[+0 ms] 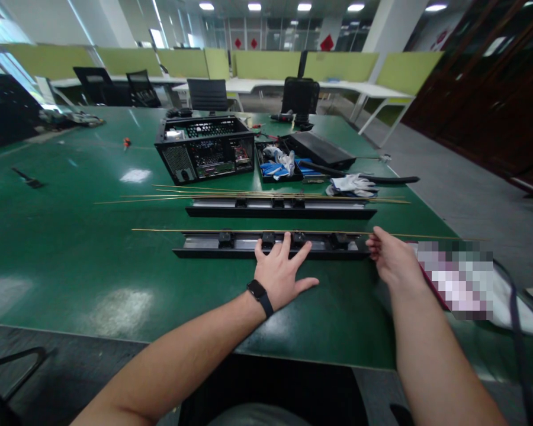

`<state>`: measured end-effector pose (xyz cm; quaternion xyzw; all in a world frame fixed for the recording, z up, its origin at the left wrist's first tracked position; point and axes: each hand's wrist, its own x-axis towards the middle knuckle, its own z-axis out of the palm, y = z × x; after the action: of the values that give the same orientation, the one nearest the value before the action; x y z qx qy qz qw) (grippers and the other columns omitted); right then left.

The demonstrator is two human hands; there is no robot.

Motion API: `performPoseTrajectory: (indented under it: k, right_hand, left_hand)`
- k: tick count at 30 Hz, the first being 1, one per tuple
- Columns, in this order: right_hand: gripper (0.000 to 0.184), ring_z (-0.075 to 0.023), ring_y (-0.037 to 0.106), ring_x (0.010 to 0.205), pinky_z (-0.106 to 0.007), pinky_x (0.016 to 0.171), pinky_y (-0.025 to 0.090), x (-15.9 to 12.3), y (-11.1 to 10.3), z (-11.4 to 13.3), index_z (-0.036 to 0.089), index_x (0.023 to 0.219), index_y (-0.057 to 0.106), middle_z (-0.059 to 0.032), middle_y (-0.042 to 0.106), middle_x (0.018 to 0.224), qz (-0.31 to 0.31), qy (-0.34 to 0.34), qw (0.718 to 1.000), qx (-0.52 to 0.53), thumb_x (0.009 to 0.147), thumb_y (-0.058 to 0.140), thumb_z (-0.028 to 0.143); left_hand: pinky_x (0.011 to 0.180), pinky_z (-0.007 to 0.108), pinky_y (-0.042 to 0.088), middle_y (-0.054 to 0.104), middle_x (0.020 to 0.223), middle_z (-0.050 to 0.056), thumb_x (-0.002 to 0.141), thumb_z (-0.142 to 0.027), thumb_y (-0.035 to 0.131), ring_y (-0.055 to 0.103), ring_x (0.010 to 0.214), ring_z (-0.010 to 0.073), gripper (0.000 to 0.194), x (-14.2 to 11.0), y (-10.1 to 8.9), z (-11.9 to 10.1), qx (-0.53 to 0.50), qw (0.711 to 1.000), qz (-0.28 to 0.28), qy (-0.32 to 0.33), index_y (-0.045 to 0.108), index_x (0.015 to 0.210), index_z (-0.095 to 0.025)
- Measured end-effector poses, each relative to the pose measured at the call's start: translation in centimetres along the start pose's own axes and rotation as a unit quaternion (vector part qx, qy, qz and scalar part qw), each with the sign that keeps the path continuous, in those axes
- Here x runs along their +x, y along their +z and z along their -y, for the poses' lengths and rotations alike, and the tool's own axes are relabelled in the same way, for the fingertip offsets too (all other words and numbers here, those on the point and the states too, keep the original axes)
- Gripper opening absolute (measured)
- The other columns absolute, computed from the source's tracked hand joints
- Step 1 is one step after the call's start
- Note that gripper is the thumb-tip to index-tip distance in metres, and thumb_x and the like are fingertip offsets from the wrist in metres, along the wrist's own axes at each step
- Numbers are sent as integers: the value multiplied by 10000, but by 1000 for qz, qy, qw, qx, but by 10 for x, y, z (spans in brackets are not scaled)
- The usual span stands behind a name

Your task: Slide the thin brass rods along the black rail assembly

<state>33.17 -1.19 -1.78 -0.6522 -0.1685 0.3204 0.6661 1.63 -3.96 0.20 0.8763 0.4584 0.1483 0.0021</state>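
Observation:
A long thin brass-coloured rod runs along the nearer black rail, which carries several black blocks over a silvery inner strip. Fingers spread, my left hand rests on the middle of this rail, its fingertips near two of the blocks. At the rail's right end my right hand pinches the rod between thumb and fingers. Behind lies a second black rail, also with black blocks, and several more thin rods lie across it.
An open computer case stands behind the rails. Beside it are a tray with gloves, a flat black box, white gloves and a black tube. A blurred pink-edged item lies at the right table edge.

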Motion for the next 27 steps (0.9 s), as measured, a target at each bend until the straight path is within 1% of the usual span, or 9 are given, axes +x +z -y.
performPoseTrajectory:
  k: [5, 10, 16, 22, 27]
  right_hand:
    - [369, -106, 604, 541, -183, 437, 378, 2, -2, -4, 198, 807, 705, -27, 713, 683, 31, -14, 999, -20, 770, 981, 441]
    - [366, -102, 601, 540, -191, 433, 377, 4, -2, -8, 205, 811, 706, -38, 732, 713, 33, -20, 999, -37, 826, 926, 498]
    - [394, -107, 593, 528, -200, 427, 390, 5, -3, -8, 206, 826, 707, -33, 722, 701, 33, -23, 998, -38, 818, 945, 519]
    - [367, -94, 569, 503, -185, 421, 392, 4, -2, -3, 202, 807, 685, -16, 697, 670, 19, -9, 1000, -15, 840, 950, 453]
    - [345, -82, 557, 486, -177, 410, 382, 4, -1, -2, 199, 802, 673, -14, 692, 663, 7, -6, 1000, 0, 836, 946, 408]
  left_hand:
    - [1260, 820, 348, 428, 1838, 228, 1033, -835, 587, 621, 1480, 418, 830, 0, 0, 0, -2, 1000, 2, -2, 499, 1747, -422]
    - [1266, 812, 345, 419, 1847, 215, 1027, -837, 594, 616, 1483, 424, 840, 0, 0, 0, 0, 1000, 8, -2, 490, 1753, -429]
    - [1267, 813, 346, 425, 1844, 214, 1026, -844, 587, 613, 1489, 419, 845, 0, 0, 0, 4, 1000, 10, -4, 481, 1756, -432]
    - [1260, 809, 359, 432, 1838, 222, 1035, -837, 579, 618, 1484, 403, 828, 0, 0, 0, 5, 1000, 4, 0, 492, 1749, -427]
    - [1266, 798, 352, 426, 1847, 201, 1025, -843, 587, 608, 1485, 428, 847, 0, -2, 0, 9, 1000, 13, -5, 479, 1758, -433]
